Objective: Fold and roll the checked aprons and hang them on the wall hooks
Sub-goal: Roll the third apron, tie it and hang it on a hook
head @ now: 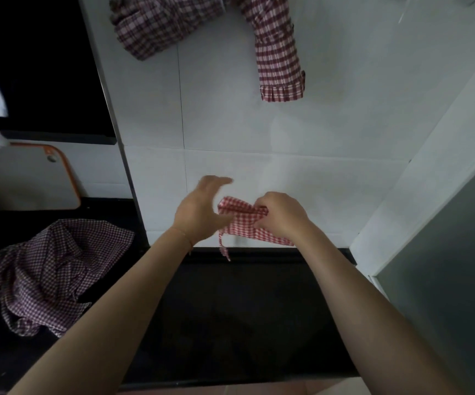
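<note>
A crumpled purple checked cloth apron [56, 269] lies at the black bench's [230, 323] left end. Above its back edge, the right hand [280, 215] pinches a folded red checked apron [244, 223]; the left hand [199, 209], blurry, seems spread wide beside it.

Home kitchen: tiled wall [316, 132], black countertop [230, 309].

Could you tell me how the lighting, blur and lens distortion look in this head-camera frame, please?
Head view: the white tiled wall is evenly lit, while the black counter is nearly featureless; the left hand shows motion blur at its fingertips; the right hand and red checked apron are sharper; wide-angle distortion slants the wall edges.
</note>
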{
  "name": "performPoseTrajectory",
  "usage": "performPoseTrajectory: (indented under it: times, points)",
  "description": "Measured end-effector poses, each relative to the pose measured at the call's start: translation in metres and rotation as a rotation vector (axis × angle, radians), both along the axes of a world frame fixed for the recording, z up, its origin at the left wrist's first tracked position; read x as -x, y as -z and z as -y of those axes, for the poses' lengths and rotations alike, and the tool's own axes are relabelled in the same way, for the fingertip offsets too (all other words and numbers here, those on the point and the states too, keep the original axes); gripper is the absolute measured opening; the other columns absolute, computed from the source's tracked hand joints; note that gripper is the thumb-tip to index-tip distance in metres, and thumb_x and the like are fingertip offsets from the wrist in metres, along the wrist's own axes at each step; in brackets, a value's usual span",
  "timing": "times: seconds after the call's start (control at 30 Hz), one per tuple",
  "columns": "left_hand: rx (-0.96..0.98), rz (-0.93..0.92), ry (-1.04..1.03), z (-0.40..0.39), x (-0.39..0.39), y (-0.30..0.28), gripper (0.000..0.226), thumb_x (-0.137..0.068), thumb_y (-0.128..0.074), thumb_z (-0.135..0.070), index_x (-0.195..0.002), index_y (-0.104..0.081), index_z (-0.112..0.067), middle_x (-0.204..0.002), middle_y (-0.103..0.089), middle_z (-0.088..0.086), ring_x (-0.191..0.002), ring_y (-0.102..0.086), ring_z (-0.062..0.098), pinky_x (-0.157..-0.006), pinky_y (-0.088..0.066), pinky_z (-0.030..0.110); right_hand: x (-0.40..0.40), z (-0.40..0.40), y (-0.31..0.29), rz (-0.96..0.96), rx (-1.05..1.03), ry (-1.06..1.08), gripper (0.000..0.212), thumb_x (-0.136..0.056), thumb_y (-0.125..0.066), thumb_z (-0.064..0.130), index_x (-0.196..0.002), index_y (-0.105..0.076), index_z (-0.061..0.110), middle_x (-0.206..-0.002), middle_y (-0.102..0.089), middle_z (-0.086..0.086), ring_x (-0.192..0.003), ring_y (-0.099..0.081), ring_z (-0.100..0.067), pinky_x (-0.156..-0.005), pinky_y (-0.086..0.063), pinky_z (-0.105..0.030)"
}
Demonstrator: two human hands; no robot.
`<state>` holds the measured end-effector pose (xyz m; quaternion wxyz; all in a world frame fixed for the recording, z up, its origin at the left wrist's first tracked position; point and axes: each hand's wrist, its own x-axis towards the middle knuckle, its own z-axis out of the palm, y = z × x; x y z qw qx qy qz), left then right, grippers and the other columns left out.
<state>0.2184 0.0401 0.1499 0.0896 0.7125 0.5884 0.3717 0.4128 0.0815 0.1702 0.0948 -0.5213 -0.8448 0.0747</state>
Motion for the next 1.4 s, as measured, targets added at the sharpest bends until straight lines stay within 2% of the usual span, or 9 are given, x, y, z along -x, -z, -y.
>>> performPoseTrajectory:
  times: [0.1, 0.23, 0.43, 0.53, 0.63, 0.8, 0.93, 1.07, 1.4]
  points:
    - [0.238, -0.226, 0.175, -0.006, -0.025, -0.002, 0.072, -0.084, -0.074, -0.032, -0.147, -0.041, -0.024, -0.144, -0.049, 0.001, -0.122, -0.055, 0.023, -0.103, -0.045, 0.042, 0.014, 0.005, -0.002, 0.109, -0.095, -0.079, 0.020, -0.086, -0.064, 0.014, -0.103, -0.072, 0.022, -0.084, -0.054, 0.006, -0.081, -0.053, -0.017, -0.071, -0.035, -0.029]
    - [0.338, -0.390, -0.041, -0.011, -0.034, -0.002, 0.034, -0.090, -0.060, -0.044, -0.107, -0.062, -0.016, -0.099, -0.067, 0.001, -0.092, -0.065, 0.023, -0.075, -0.051, 0.033, 0.023, 0.007, -0.001, 0.219, -0.236, -0.109, 0.022, -0.083, -0.052, 0.003, -0.090, -0.066, 0.019, -0.082, -0.050, 0.005, -0.079, -0.045, -0.019, -0.075, -0.029, -0.031]
    - [0.318, -0.581, -0.120, -0.015, -0.031, -0.010, 0.049, -0.091, -0.050, -0.058, -0.073, -0.069, -0.015, -0.068, -0.058, -0.003, -0.066, -0.060, 0.017, -0.052, -0.038, 0.024, 0.019, 0.002, 0.011, 0.127, -0.274, -0.124, 0.027, -0.086, -0.061, 0.012, -0.110, -0.067, 0.022, -0.099, -0.066, 0.003, -0.098, -0.058, -0.021, -0.090, -0.032, -0.035]
    - [0.435, -0.239, -0.129, -0.020, -0.011, -0.007, 0.037, -0.086, -0.064, -0.056, -0.075, -0.072, -0.021, -0.071, -0.065, -0.006, -0.068, -0.062, 0.012, -0.053, -0.045, 0.025, 0.014, 0.004, 0.011, -0.139, -0.537, -0.026, 0.049, -0.083, -0.066, 0.012, -0.130, -0.054, 0.015, -0.126, -0.055, -0.010, -0.123, -0.047, -0.027, -0.105, -0.033, -0.044]
    - [0.491, 0.328, -0.190, -0.018, 0.004, 0.002, 0.029, -0.082, -0.077, -0.043, -0.083, -0.073, -0.013, -0.083, -0.071, -0.002, -0.074, -0.064, 0.010, -0.062, -0.050, 0.022, 0.011, 0.013, 0.016, -0.540, -0.621, 0.213, 0.028, -0.085, -0.057, 0.000, -0.112, -0.058, 0.008, -0.111, -0.059, -0.008, -0.104, -0.052, -0.022, -0.087, -0.044, -0.032]
    - [0.633, 1.290, -0.208, -0.014, 0.010, 0.015, 0.032, -0.085, -0.076, -0.031, -0.104, -0.067, -0.006, -0.093, -0.074, 0.005, -0.083, -0.068, 0.015, -0.081, -0.054, 0.032, 0.016, 0.017, 0.031, -0.769, 0.477, 0.350, 0.017, -0.088, -0.054, 0.006, -0.088, -0.070, 0.013, -0.076, -0.072, 0.001, -0.078, -0.068, -0.015, -0.073, -0.050, -0.025]
    - [0.589, 1.681, -0.132, -0.015, 0.006, 0.020, 0.029, -0.089, -0.073, -0.029, -0.103, -0.066, -0.005, -0.078, -0.073, 0.003, -0.070, -0.071, 0.012, -0.065, -0.056, 0.028, 0.028, 0.031, 0.040, -0.916, 0.764, 0.128, 0.021, -0.088, -0.068, 0.022, -0.106, -0.069, 0.012, -0.095, -0.077, 0.000, -0.097, -0.071, -0.016, -0.095, -0.051, -0.033]
    - [0.501, 1.801, -0.141, -0.011, 0.003, 0.021, 0.044, -0.090, -0.071, -0.028, -0.123, -0.062, -0.001, -0.107, -0.073, 0.010, -0.094, -0.072, 0.019, -0.073, -0.058, 0.030, 0.032, 0.039, 0.040, -0.981, 0.645, 0.136, 0.020, -0.092, -0.069, 0.021, -0.101, -0.068, 0.004, -0.089, -0.076, -0.011, -0.081, -0.074, -0.018, -0.086, -0.056, -0.034]
    - [0.387, 1.608, -0.360, -0.002, -0.007, 0.015, 0.026, -0.087, -0.076, -0.027, -0.097, -0.065, -0.006, -0.100, -0.073, 0.009, -0.088, -0.072, 0.020, -0.077, -0.061, 0.032, 0.035, 0.047, 0.030, -0.574, 0.252, 0.076, 0.020, -0.092, -0.068, 0.030, -0.091, -0.076, 0.012, -0.084, -0.072, 0.003, -0.079, -0.065, -0.012, -0.073, -0.051, -0.029]
